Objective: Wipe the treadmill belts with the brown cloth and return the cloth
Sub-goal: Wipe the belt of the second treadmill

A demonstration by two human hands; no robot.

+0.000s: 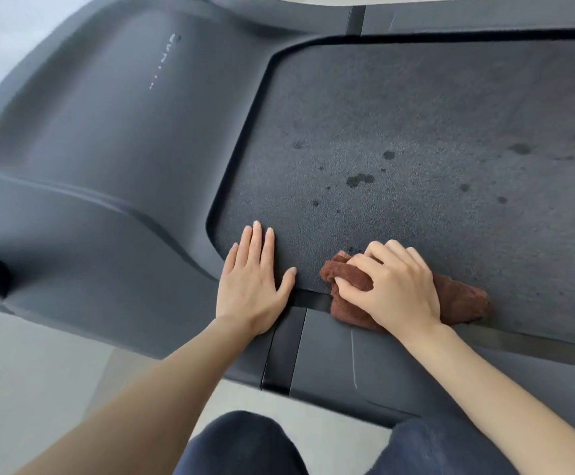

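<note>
Head view. The right hand (392, 286) grasps the brown cloth (461, 299), its fingers curled into the bunched end and its palm pressing the rest down. The cloth lies at the near edge of the treadmill belt (416, 132), partly on the belt and partly over the grey side rail (330, 365) just under the grip.

Just left of the grip, and apart from it, the left hand (252, 286) lies released and flat, its fingers straight. Its fingertips rest on the belt's near corner and its palm on the frame edge. Further left of the grip rises the grey motor cover (107, 132), which bounds the belt along a curved dark seam.

Beyond the grip, several dark spots (360, 180) mark the belt's textured surface, with more to the far right. A black strap-like band (284, 351) crosses the rail below and left of the grip. The person's 2 knees (245, 443), in dark trousers, sit nearest the camera, over pale floor (39, 371).

The cloth is a crumpled, elongated wad. Its long axis runs roughly along the belt's near edge. 1 end is bunched under the fingers at the left. The other end trails free to the right of the wrist.
</note>
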